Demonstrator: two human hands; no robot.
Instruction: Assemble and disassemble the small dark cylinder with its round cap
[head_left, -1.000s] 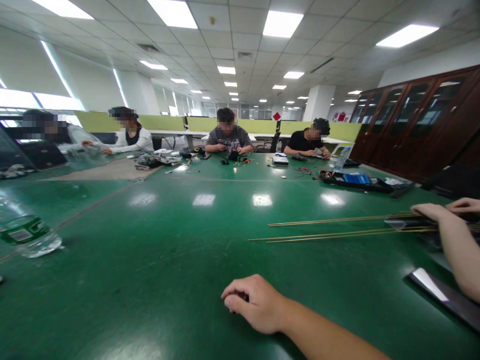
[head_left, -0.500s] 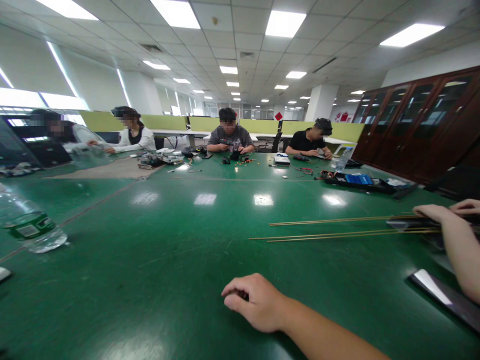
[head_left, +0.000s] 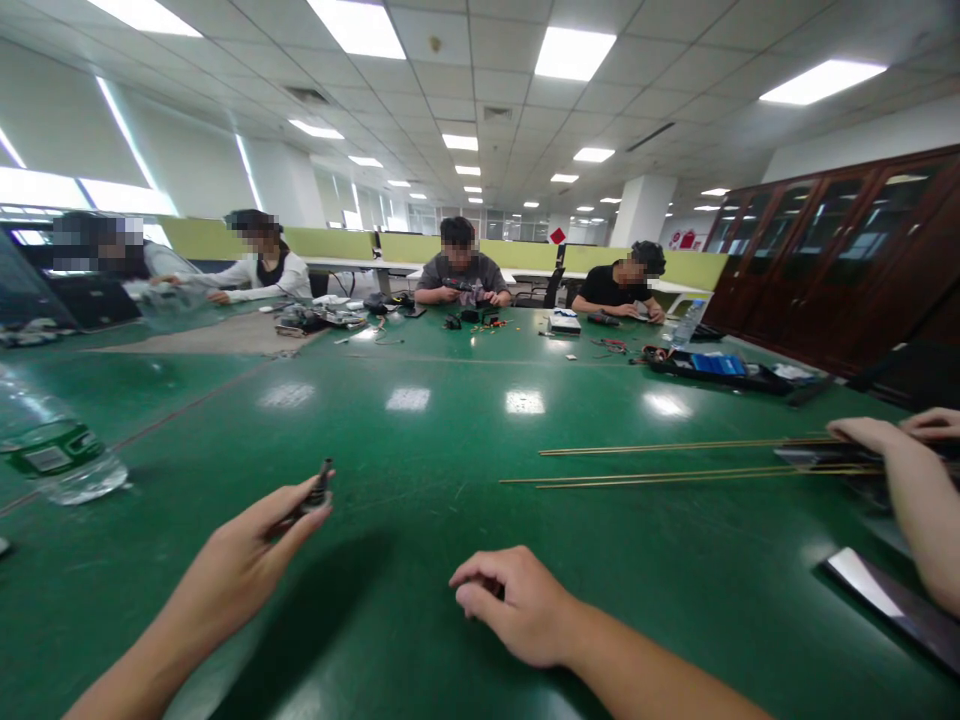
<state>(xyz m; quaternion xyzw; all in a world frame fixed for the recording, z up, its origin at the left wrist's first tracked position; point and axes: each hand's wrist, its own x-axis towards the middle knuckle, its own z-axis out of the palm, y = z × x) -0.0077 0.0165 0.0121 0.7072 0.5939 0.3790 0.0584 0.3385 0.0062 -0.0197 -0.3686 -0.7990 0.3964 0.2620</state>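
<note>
Nearer to you than the golden rods point(head_left: 600, 484), your right hand point(head_left: 517, 605) is loosely curled over the green table point(head_left: 375, 640); whether its fingers close on anything, I can't tell. Left of the rods, your left hand point(head_left: 244, 555) pinches a small dark part point(head_left: 321, 490) between thumb and fingers, narrow end upward. It looks metallic, so expect it light, stiff and not fragile, perhaps slippery; its wider body seems the surest hold. At the rods' right end lies a co-worker's hand point(head_left: 870, 433); beyond the rods, a black tray point(head_left: 712, 379).
</note>
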